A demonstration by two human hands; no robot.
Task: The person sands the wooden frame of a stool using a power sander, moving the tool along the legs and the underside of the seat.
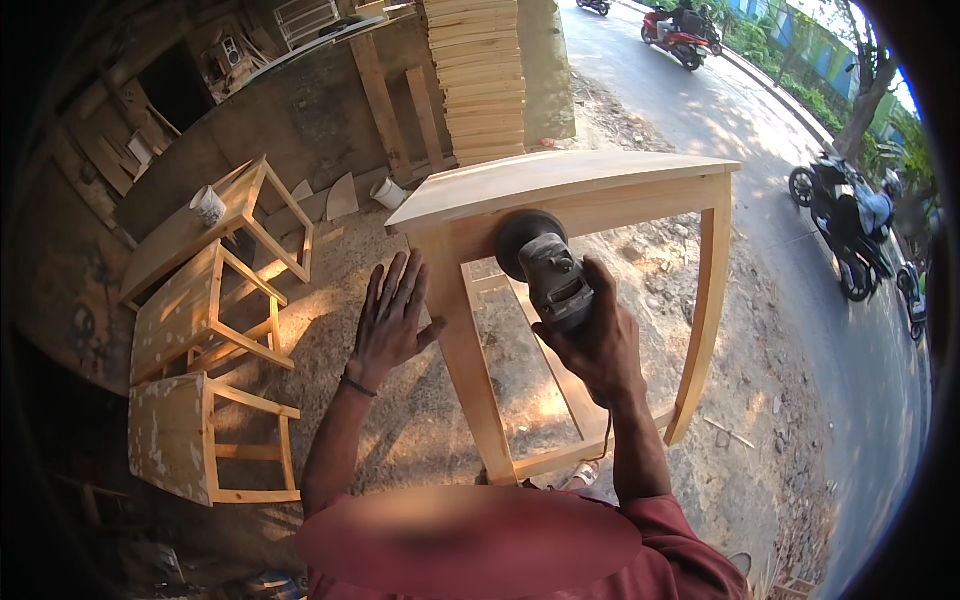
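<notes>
A pale wooden table (560,178) stands in front of me, with its apron and legs facing me. My right hand (608,350) is closed round the body of a dark power sander (556,280). The sander's round pad (522,240) lies against the apron just under the tabletop, near the left leg (462,350). Beside that leg is my left hand (395,312), fingers stretched up and slightly spread, with nothing in it. Its thumb is at the edge of the leg; whether it presses there I cannot tell.
Several wooden tables (168,440) lie tipped on their sides at the left, with a white bucket (208,206) on one. Another bucket (388,193) sits by the wall. Behind stands a tall stack of boards (475,80). Motorcycles (845,225) are on the road at right.
</notes>
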